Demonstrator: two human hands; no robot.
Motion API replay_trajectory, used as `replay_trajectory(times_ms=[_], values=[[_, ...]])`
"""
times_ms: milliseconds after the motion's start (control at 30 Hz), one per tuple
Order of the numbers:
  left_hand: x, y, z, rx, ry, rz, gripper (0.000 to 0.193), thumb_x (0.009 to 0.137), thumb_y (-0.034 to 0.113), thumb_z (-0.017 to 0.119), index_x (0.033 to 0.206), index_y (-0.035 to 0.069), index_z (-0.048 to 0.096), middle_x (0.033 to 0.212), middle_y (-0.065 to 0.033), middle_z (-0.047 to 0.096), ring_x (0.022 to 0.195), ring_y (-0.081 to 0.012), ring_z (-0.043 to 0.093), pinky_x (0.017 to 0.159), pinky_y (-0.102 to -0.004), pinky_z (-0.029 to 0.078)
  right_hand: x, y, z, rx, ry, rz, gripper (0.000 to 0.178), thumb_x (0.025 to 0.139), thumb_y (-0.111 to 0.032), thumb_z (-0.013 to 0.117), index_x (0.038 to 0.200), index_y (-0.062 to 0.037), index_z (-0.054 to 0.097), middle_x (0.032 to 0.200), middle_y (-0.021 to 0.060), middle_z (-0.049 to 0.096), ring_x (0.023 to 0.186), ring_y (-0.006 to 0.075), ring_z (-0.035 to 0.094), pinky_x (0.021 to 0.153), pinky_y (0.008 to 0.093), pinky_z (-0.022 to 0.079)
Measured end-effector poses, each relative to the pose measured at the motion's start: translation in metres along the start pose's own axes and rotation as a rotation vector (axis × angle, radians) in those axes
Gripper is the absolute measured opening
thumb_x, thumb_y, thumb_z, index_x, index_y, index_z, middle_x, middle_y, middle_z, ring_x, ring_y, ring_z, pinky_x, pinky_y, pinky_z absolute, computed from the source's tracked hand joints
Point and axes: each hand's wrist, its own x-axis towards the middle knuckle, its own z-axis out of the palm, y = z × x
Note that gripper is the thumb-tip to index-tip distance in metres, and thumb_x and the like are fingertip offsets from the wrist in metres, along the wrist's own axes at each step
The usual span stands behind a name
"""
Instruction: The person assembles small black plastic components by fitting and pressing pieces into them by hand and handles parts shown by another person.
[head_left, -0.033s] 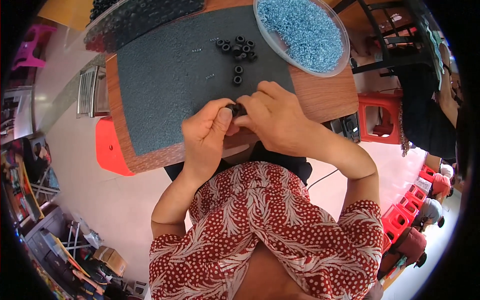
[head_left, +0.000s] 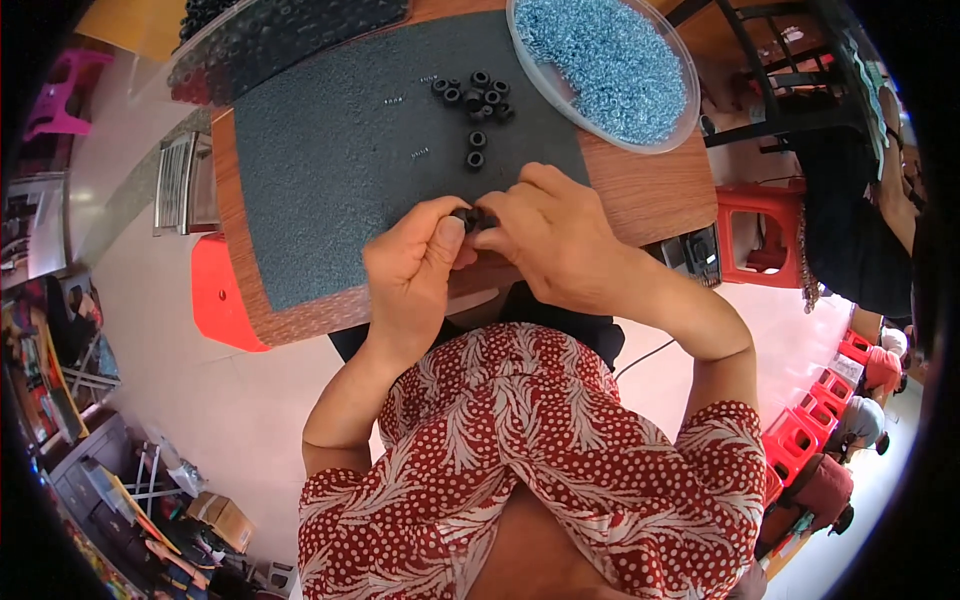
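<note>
Over the near edge of the grey mat [head_left: 320,170], my two hands meet around a small black cylindrical part [head_left: 470,216]. My left hand [head_left: 415,258] pinches it between thumb and curled fingers. From the other side, the fingertips of my right hand [head_left: 555,240] close on the part's right end; its detail is mostly hidden. Beyond my hands lie two black ring-shaped parts [head_left: 475,159], and farther back sits a loose cluster of several more [head_left: 473,98]. Tiny silvery coil-like pieces [head_left: 420,153] are scattered to their left.
A round clear tub [head_left: 690,110] full of small bluish metallic pieces stands at the table's far right. At the far left is a clear bin [head_left: 290,55] of black parts. Red stools [head_left: 225,300] flank the wooden table [head_left: 650,190]; other people [head_left: 860,425] sit at right.
My right hand has shifted very slightly to the right, showing a little more of the black part. My left hand and the pieces on the mat stay in place.
</note>
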Motion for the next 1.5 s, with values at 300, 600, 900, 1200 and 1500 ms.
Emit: replay_trajectory(times_ms=[300,600,900,1200,1500], values=[[-0.002,0.008,0.01,0.442,0.019,0.387,0.016,0.09,0.008,0.054,0.101,-0.002,0.061,0.079,-0.0049,0.058,0.064,-0.0099,0.056,0.057,-0.0221,0.043,-0.009,-0.006,-0.008,0.109,0.122,0.048,0.024,0.064,-0.004,0.069,0.082,0.0026,0.054,0.066,0.0096,0.048,0.059,0.0249,0.044,0.051,0.0342,0.037],[0.0,0.015,0.014,0.366,0.061,0.526,0.017,0.082,0.002,0.06,0.098,-0.003,0.061,0.071,-0.0097,0.055,0.058,-0.018,0.052,0.05,-0.0263,0.039,-0.014,-0.009,-0.009,-0.007,0.215,-0.071,0.024,0.063,-0.006,0.064,0.081,0.0054,0.053,0.065,0.009,0.043,0.06,0.0222,0.042,0.05,0.0325,0.034],[-0.001,0.009,0.023,0.517,0.118,0.61,0.022,0.072,0.001,0.066,0.093,-0.003,0.061,0.066,-0.0085,0.051,0.051,-0.0198,0.047,0.045,-0.0286,0.036,-0.015,-0.016,-0.017,0.069,0.093,0.018,0.022,0.059,-0.001,0.065,0.074,0.0013,0.049,0.064,0.0099,0.044,0.056,0.0233,0.043,0.047,0.0334,0.033],[0.007,0.01,0.041,0.46,0.239,0.518,0.021,0.071,-0.004,0.063,0.092,-0.001,0.063,0.062,-0.007,0.049,0.051,-0.0158,0.048,0.046,-0.0257,0.037,-0.02,-0.025,0.0,-0.022,0.268,-0.07,0.014,0.058,-0.004,0.056,0.063,-0.0024,0.042,0.054,0.0095,0.038,0.05,0.0225,0.041,0.042,0.0337,0.03],[0.013,0.002,0.046,0.078,0.228,0.334,0.012,0.086,0.008,0.059,0.094,-0.001,0.063,0.074,-0.0012,0.052,0.064,-0.0063,0.047,0.056,-0.0191,0.038,-0.007,-0.011,-0.008,0.181,0.227,0.149,0.013,0.076,-0.002,0.063,0.068,-0.0006,0.053,0.055,0.0094,0.039,0.045,0.0248,0.041,0.039,0.0346,0.03]])
